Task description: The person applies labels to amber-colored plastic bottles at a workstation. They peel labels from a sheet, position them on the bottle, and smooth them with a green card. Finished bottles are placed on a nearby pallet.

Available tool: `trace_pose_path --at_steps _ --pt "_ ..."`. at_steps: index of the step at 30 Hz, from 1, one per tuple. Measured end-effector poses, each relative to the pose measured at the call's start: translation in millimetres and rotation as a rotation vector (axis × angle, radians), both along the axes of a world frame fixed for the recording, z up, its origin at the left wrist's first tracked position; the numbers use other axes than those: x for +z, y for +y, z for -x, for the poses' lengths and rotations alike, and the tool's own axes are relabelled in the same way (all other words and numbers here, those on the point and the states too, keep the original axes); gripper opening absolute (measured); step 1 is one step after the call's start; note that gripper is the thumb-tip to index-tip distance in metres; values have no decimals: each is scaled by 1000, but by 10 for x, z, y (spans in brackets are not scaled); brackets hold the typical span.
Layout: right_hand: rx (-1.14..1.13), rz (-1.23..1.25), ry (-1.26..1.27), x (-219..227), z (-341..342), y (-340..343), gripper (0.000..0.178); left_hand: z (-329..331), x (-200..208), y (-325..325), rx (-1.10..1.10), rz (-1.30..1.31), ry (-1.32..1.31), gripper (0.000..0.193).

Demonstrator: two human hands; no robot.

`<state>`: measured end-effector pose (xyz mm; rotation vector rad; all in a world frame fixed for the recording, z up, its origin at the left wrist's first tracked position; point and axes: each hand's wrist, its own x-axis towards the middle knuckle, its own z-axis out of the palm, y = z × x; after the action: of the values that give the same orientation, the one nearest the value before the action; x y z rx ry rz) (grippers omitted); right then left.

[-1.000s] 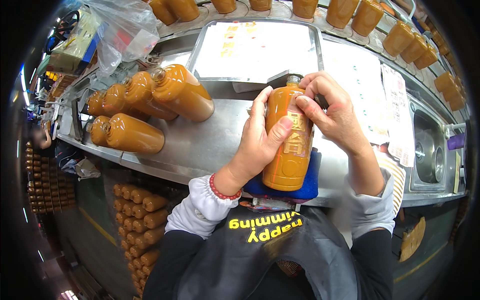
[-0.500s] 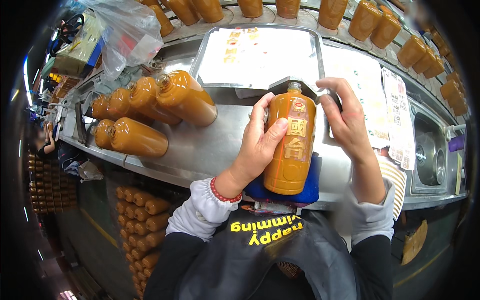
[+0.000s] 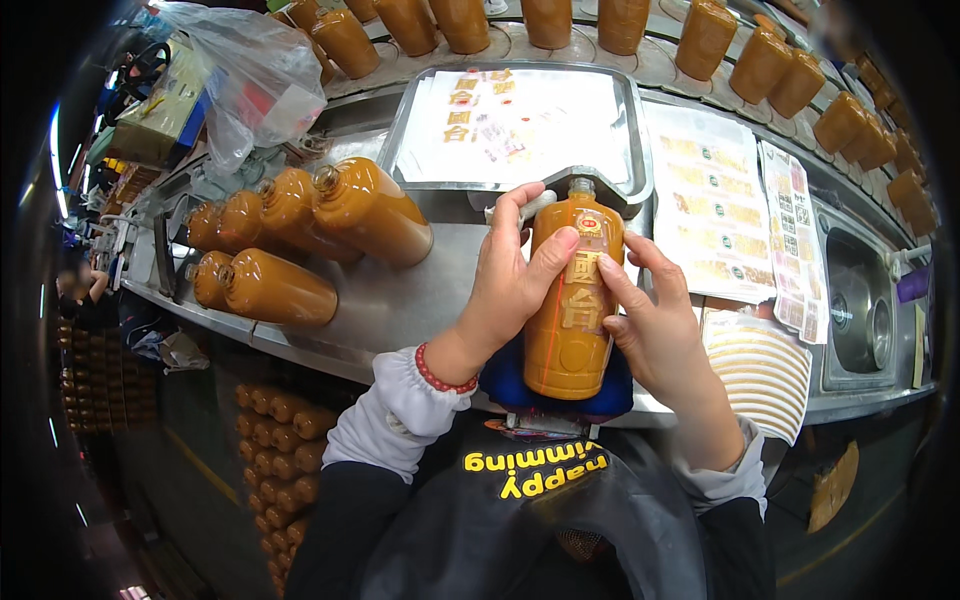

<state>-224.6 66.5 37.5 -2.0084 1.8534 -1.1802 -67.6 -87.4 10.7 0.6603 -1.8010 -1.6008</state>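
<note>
A brown bottle (image 3: 568, 345) with gold raised characters, a small red emblem and a bare glass neck stands tilted toward me on a dark blue pad (image 3: 508, 378). My left hand (image 3: 510, 275) grips its left side, the thumb lying on the front beside the top character. Something small and white (image 3: 537, 206) sticks out by the left fingers; its kind is unclear. My right hand (image 3: 660, 320) is at the bottle's right side, its bent fingers touching the front at the characters. Beyond the bottle, a metal tray (image 3: 640, 150) holds white sheets with gold character stickers.
Several brown bottles (image 3: 370, 210) stand at the left of the steel bench. More bottles (image 3: 708, 40) line a curved conveyor at the back. Label sheets (image 3: 710, 200), a stack of striped strips (image 3: 758, 370) and a sink (image 3: 855, 300) are at the right. A plastic bag (image 3: 250, 80) sits far left.
My right hand has come down and left from beside the bottle's neck onto its front. The conveyor bottles have shifted to the right. My left hand keeps its grip.
</note>
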Motion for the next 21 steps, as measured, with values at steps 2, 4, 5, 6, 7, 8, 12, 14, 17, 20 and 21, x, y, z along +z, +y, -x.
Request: trace_pose_path --at_steps 2,4,5,6,7,8,12,14,17,20,21 --pt "4 3 15 -1 10 5 67 24 17 -53 -9 4 -34 60" --pt "0 0 -10 6 8 10 64 39 13 -70 -12 -15 -33 58" --pt "-1 -1 -22 13 10 8 63 48 12 -67 11 -21 -14 58" --pt "0 -4 -10 20 10 7 62 61 8 -61 34 -28 5 58" --pt "2 -7 1 30 7 4 62 76 10 -39 77 -27 34 59" --pt "4 -9 13 35 4 -1 62 86 15 -39 91 -19 37 60" --pt "-4 12 13 53 10 -19 68 132 48 -76 66 14 1 60" --pt "-6 -10 -24 71 12 -19 65 137 56 -81 57 -6 10 60" --pt "-22 -67 12 166 14 -60 69 144 52 -78 37 -64 53 60" --pt "-29 -46 98 143 45 -80 73 151 52 -73 25 -100 92 59" --pt "-26 -46 91 138 51 -80 74 150 54 -73 22 -94 83 59"
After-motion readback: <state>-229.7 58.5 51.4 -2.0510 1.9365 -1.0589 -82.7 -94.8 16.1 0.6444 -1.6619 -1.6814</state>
